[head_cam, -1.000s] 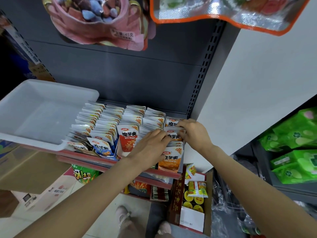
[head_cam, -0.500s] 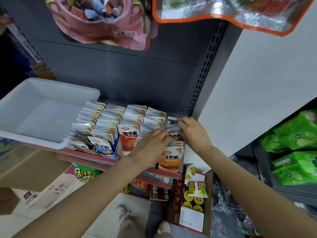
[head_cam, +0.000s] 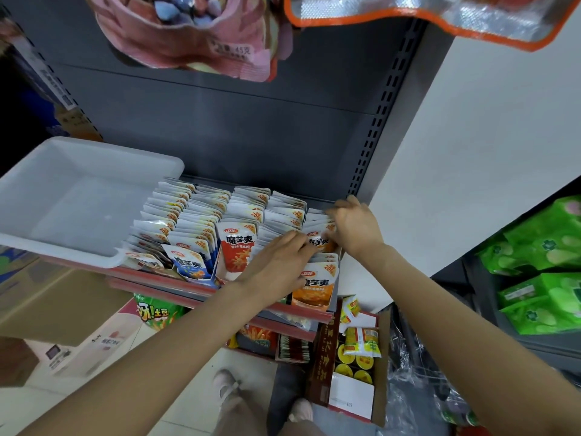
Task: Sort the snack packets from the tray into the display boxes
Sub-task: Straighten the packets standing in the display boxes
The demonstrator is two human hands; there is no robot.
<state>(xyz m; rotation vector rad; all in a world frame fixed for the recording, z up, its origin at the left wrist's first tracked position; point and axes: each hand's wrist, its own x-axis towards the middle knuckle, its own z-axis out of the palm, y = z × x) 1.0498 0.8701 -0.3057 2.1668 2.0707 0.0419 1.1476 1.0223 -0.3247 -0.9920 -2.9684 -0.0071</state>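
Observation:
A white plastic tray sits on the left of the shelf, and nothing shows inside it. Beside it stand rows of upright snack packets in display boxes: a blue-fronted row, a red-fronted row and an orange-fronted row at the far right. My left hand lies over the orange row with fairly straight fingers pressing on a packet in the middle. My right hand is further back in the same row, its fingers curled round the tops of the rear orange packets.
The grey shelf upright and a white wall close in the right side. Big snack bags hang overhead. Below are cardboard boxes, an open carton of yellow cans and green packs at the right.
My right hand has slid backward along the orange row toward the shelf's rear wall. My left hand has stayed on the middle of that row.

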